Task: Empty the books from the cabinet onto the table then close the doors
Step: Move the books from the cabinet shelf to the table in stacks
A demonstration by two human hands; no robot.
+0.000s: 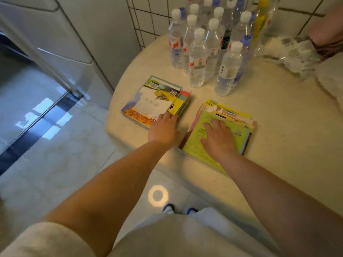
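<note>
Resting on a round cream desk (278,127), two stacks of books, side by side but apart, near the desk's front edge. Left stack (148,102): topped by a back cover with barcode, autumn leaves and yellow panel, several books beneath fanned slightly to the right. Right stack (232,115): topped by a lime-green cover, edges of pink, yellow and blue books showing below.

Laid on the near right corner of the left stack, the left hand (163,129), fingers (167,116) straight and relaxed, gripping nothing. Pressed flat on the green cover of the right stack, the right hand (218,138), fingers (213,125) spread and extended, likewise gripping nothing.

Grouped behind the books toward the tiled wall (148,17), a cluster of clear plastic water bottles (197,58) with white and blue caps, standing upright. Lying at far right on the desk, a crumpled clear plastic wrap (295,52). Seen below, pale floor tiles (55,173) and blue-and-white shoes (168,209).
</note>
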